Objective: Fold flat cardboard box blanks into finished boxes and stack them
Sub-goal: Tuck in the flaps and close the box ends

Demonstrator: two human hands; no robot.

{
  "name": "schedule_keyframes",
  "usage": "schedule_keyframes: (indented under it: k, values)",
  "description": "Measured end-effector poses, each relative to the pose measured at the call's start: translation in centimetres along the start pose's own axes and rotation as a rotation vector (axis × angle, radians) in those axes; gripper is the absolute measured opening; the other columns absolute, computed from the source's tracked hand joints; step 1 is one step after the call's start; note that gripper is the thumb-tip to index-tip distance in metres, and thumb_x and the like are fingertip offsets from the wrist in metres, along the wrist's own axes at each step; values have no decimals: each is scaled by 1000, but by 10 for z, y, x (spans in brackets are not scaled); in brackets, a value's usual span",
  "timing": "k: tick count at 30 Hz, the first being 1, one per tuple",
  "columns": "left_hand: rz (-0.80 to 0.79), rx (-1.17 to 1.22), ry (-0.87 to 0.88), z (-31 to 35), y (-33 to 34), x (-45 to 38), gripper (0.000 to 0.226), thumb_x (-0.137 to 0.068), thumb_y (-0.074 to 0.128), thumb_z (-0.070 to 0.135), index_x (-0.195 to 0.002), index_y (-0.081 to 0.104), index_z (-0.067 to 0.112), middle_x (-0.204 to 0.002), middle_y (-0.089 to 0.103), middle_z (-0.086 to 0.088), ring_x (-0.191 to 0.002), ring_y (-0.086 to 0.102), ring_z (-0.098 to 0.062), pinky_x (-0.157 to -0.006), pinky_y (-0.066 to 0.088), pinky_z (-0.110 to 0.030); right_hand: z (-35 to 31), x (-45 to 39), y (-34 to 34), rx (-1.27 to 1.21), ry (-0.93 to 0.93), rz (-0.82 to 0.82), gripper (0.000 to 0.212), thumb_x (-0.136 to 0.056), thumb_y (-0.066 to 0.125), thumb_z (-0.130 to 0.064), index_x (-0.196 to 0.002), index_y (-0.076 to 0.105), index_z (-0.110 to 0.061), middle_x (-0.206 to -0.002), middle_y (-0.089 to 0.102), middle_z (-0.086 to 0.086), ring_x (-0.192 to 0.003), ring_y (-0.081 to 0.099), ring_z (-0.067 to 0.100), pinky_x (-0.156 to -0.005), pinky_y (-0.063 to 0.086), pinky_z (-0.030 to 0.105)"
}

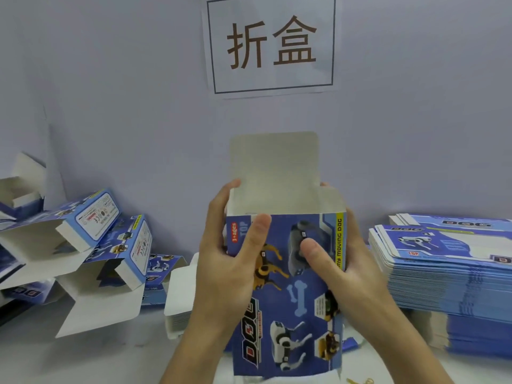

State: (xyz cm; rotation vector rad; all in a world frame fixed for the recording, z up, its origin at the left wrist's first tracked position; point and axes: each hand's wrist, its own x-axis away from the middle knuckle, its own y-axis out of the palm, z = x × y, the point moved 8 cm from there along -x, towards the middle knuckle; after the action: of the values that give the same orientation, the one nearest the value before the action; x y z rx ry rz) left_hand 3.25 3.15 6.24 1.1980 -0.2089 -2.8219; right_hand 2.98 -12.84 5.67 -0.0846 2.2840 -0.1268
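A blue printed cardboard box [296, 295] with dog pictures stands upright in the middle, opened into a tube. Its white top flap [274, 167] points straight up and a side flap sticks out at the right. My left hand [224, 261] grips the box's left edge, thumb on the front panel, fingers behind. My right hand [349, 270] grips the right edge, thumb pressed on the front panel. A tall stack of flat blue box blanks [448, 278] lies at the right. Several folded boxes [91, 239] lie heaped at the left.
A wall with a framed paper sign [273, 44] stands close behind the table. A short pile of white flat blanks [177, 306] sits behind my left wrist. The white table surface [97, 358] shows at the lower left.
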Motion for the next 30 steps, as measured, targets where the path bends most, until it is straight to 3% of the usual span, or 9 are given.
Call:
schedule_keyframes:
  k: [3,7,11,14,17,19,21,26,30]
  values:
    - [44,0,-28,-7,0,3,39,-86,58,66,-114,64,39,-111,69,-9,-91,72,-33,-73,60,-49,8,1,4,-326,159,-13,67,-75,66,-76,-127,57,-34,-116,72,9,-106,71,30,-85,60,45]
    - [57,96,-127,-18,5,6,44,-89,49,57,-87,62,15,-94,61,-27,-76,68,-32,-64,56,-43,8,-2,-11,-273,214,205,38,-91,53,-62,-82,64,-27,-90,59,33,-76,66,42,-66,55,52]
    - [-42,124,-183,-16,8,4,38,-76,55,48,-79,59,10,-87,66,-24,-72,67,-32,-67,53,-46,10,-2,-18,-257,235,285,12,-74,47,-36,-72,57,-29,-63,38,11,-59,40,24,-57,34,42]
    - [-70,207,-205,-13,10,-3,33,-78,54,29,-109,61,36,-92,73,-2,-75,72,-28,-64,59,-42,14,-1,-19,-318,266,300,36,-72,46,-33,-102,58,-50,-52,35,-8,-47,35,14,-49,34,30]
    - [-36,177,-204,-10,9,-6,54,-85,47,17,-129,49,47,-74,71,22,-73,73,-19,-62,61,-38,17,-3,-8,-394,306,208,54,-76,44,-31,-122,61,-53,-85,64,33,-60,47,40,-63,54,46]
    - [-18,180,-185,-8,9,-2,28,-85,49,26,-103,62,43,-87,70,0,-70,68,-21,-56,57,-32,13,-2,-5,-427,275,204,36,-78,45,-31,-102,69,-41,-85,45,6,-74,45,35,-72,45,51]
    - [10,209,-162,-6,5,4,10,-83,55,38,-84,58,28,-94,58,-27,-71,60,-31,-56,52,-38,9,-1,-5,-432,217,208,20,-87,44,-27,-91,63,-22,-78,48,18,-72,50,31,-65,47,41]
    - [-1,257,-146,-6,4,5,77,-53,77,76,-94,59,13,-109,69,-1,-94,73,-23,-67,61,-33,5,0,-6,-496,146,137,34,-96,43,-36,-93,60,-7,-85,71,9,-78,72,19,-63,58,26]
    - [-87,92,-59,-4,5,8,26,-75,62,51,-93,62,32,-109,68,14,-98,72,-22,-60,60,-30,10,1,-1,-392,197,71,16,-88,53,-19,-101,59,-12,-84,68,17,-72,70,25,-55,56,33]
